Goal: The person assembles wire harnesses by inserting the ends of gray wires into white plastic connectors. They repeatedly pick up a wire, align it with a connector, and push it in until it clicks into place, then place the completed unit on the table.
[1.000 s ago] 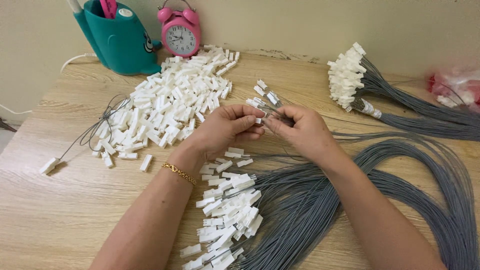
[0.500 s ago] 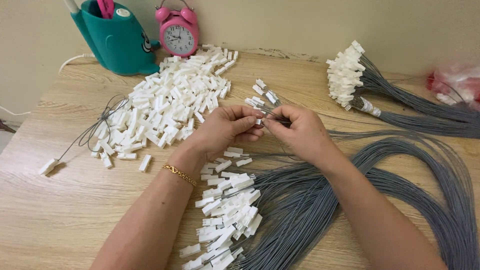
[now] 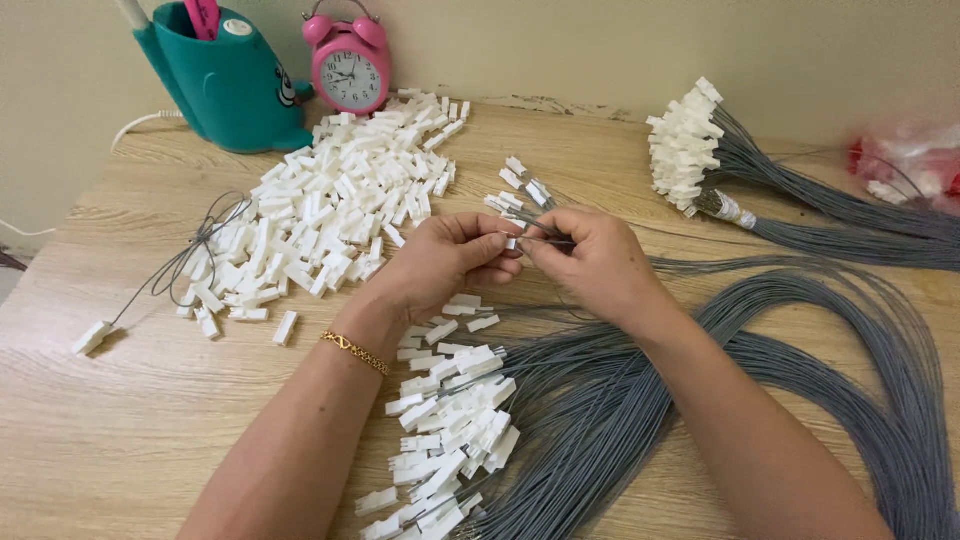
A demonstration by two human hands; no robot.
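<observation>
My left hand (image 3: 448,260) and my right hand (image 3: 592,262) meet over the middle of the wooden table (image 3: 120,430). The left fingertips pinch a small white plastic connector (image 3: 510,243). Thin grey wire ends (image 3: 548,238) are pinched by the right fingertips, right against the connector. A few finished connectors on wires (image 3: 522,183) fan out just beyond the hands. Below the hands lies a cluster of white connectors on grey wires (image 3: 450,430). A big heap of loose white connectors (image 3: 335,205) lies to the left.
A thick loop of grey wires (image 3: 800,340) fills the right side. A tied bundle with white connectors (image 3: 690,145) lies at the back right beside a red and clear bag (image 3: 910,160). A teal holder (image 3: 225,80) and pink alarm clock (image 3: 350,65) stand at the back.
My hands have stayed together in the same spot; only the fingertips shift slightly around the connector and wire ends.
</observation>
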